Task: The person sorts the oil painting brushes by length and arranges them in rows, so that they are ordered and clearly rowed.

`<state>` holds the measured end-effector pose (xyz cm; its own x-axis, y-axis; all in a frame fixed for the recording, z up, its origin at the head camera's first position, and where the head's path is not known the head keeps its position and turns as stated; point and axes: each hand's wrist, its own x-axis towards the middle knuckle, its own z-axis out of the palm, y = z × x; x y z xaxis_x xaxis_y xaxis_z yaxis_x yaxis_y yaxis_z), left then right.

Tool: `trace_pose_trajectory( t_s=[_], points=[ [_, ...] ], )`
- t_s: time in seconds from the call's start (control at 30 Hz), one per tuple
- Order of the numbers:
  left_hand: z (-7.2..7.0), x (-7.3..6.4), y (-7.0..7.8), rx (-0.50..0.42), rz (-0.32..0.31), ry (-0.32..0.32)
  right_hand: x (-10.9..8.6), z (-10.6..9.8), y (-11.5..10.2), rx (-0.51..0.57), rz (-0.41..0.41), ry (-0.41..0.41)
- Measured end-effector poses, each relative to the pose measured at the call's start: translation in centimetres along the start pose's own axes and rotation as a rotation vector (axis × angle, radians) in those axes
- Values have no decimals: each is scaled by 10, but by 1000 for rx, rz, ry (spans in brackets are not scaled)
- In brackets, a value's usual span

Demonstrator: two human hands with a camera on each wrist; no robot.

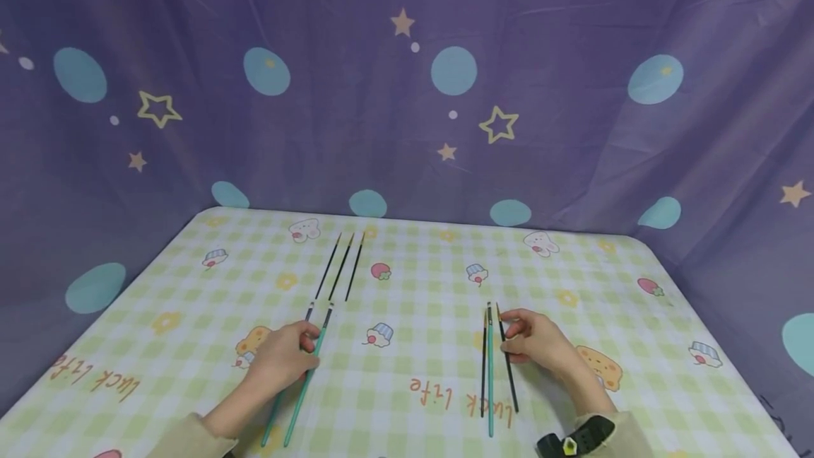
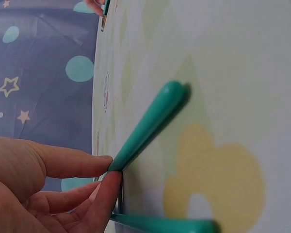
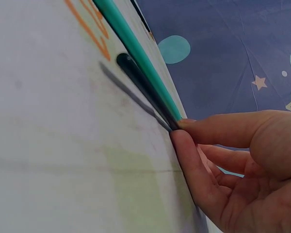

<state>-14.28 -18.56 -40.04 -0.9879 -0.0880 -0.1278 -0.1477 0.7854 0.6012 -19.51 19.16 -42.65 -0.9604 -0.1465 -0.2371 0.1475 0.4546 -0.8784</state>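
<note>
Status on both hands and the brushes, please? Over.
Left hand pinches green brush. Right hand pinches black brush. Other brushes lie close beside both; nothing visibly blocking.

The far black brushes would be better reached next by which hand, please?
Probably the left hand: it is nearer the far black brushes, though pinching a green brush. The right hand, also occupied, is farther.
</note>
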Motion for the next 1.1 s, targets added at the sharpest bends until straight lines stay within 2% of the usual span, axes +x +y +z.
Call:
trace_pose_trajectory(
  t_s=[0.2, 0.4, 0.6, 0.73, 0.83, 1.1],
  points=[
    [-1, 1, -1, -10, -19, -16, -1, 0, 0, 7, -9, -9],
    [-5, 2, 0, -40, -7, 8, 0, 0, 1, 10, -7, -8],
    [-4, 4, 11, -82, 0, 4, 1, 0, 1, 9, 6, -3],
    [4, 7, 22, -120, 15, -1, 1, 0, 1, 3, 12, 0],
    [12, 11, 30, -134, 50, 3, 1, 0, 1, 4, 17, -1],
    [39, 24, 51, -158, 185, -15, 1, 0, 1, 13, 19, -4]
  ],
)
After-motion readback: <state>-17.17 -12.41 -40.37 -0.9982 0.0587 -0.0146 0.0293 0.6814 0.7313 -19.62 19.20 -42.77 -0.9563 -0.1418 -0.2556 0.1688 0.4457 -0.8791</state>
